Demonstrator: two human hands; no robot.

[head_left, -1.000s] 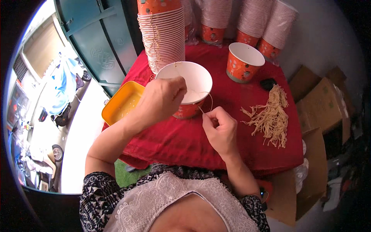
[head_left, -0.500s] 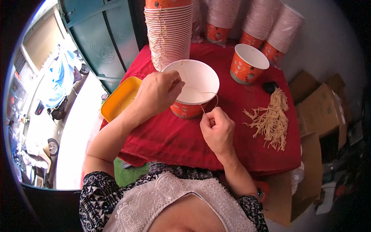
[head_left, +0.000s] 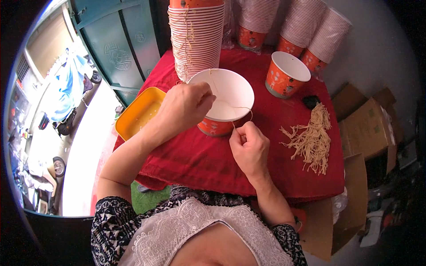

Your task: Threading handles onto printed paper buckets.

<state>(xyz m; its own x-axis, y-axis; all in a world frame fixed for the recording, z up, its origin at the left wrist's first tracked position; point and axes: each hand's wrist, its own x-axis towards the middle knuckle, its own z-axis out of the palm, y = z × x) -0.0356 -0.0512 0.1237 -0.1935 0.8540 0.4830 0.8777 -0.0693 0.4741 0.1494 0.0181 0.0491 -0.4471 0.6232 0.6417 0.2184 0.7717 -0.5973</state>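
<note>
A round orange paper bucket [head_left: 230, 88] with a white inside stands open end up on the red-covered table. A thin beige cord [head_left: 239, 107] runs from its far rim down the inside, then loops over the near right rim. My left hand [head_left: 188, 105] is closed over the left side of the rim, fingertips pinched above the opening; what they hold is hidden. Just below the near rim, my right hand [head_left: 250, 144] pinches the cord, which shows between the bucket wall and my fingers. A bundle of beige cords [head_left: 315, 137] lies to the right.
A tall stack of nested buckets [head_left: 196, 42] rises behind, strands hanging down its side. One single bucket [head_left: 284, 80] stands back right, with wrapped stacks [head_left: 301, 22] behind it. A yellow tray [head_left: 128, 122] sits at the left edge. Cardboard boxes [head_left: 366, 128] stand right of the red cloth [head_left: 199, 164].
The view has shifted slightly. My left hand has moved a little to the right over the bucket; my right hand keeps its pinch on the cord in nearly the same place.
</note>
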